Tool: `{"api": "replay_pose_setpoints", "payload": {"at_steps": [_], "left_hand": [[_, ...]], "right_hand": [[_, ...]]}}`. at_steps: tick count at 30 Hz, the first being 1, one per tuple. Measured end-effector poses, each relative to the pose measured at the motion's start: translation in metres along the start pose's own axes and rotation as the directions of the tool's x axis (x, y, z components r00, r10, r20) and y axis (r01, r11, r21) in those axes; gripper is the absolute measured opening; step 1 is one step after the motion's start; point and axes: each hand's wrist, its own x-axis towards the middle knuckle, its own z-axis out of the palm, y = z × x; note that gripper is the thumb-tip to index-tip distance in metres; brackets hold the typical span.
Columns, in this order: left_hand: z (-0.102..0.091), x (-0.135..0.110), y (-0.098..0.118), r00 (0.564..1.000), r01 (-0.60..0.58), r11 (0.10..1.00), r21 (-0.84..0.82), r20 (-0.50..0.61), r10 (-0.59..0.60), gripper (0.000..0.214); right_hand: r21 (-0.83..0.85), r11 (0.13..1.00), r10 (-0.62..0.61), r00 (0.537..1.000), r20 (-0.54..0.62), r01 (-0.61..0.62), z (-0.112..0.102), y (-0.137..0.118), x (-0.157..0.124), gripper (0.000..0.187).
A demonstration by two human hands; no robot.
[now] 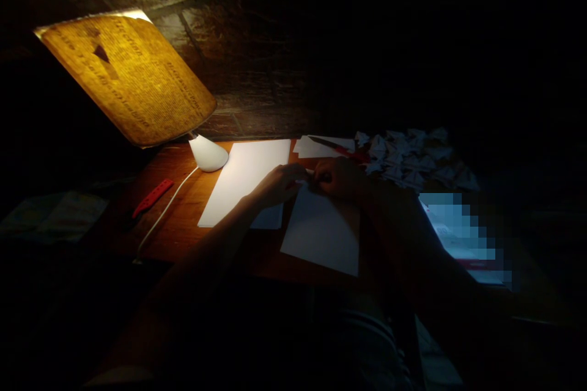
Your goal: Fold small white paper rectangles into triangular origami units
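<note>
Presumably light and easily creased, the white sheet just nearside of your left hand and curled right hand suits edge holds, though I cannot tell whether either pinches it.

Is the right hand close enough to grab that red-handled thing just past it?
Probably yes: the red-handled tool lies just beyond the right hand, with nothing seeming to block the way. The hand is down at the far end of the white sheet, though, so it may have to leave that first.
</note>
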Motion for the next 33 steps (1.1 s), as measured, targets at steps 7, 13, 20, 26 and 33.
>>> {"api": "replay_pose_setpoints", "payload": {"at_steps": [7, 13, 20, 26, 33], "left_hand": [[0.002, 0.001, -0.002, 1.000, -0.009, 0.999, 0.045, 0.025, 0.008, 0.030], [0.000, 0.001, 0.002, 0.997, 0.030, 0.991, 0.132, 0.073, -0.040, 0.029], [0.001, 0.000, 0.004, 0.997, 0.024, 0.987, 0.156, 0.064, -0.034, 0.028], [0.000, 0.001, 0.005, 0.995, 0.022, 0.977, 0.213, 0.089, -0.042, 0.024], [0.000, 0.002, 0.004, 0.992, 0.039, 0.973, 0.229, 0.106, -0.065, 0.025]], "right_hand": [[-0.007, 1.000, -0.008, 1.000, 0.008, 0.008, 0.001, -0.001, 0.001, 0.014], [-0.054, 0.998, -0.019, 0.997, 0.079, 0.023, -0.001, -0.002, 0.002, 0.024], [-0.202, 0.978, 0.075, 0.993, 0.096, -0.054, -0.007, -0.002, -0.002, 0.032], [-0.173, 0.981, 0.105, 0.986, 0.130, -0.082, -0.008, 0.002, -0.003, 0.029], [-0.213, 0.965, 0.132, 0.986, -0.104, -0.152, -0.013, -0.003, -0.004, 0.019]]}}
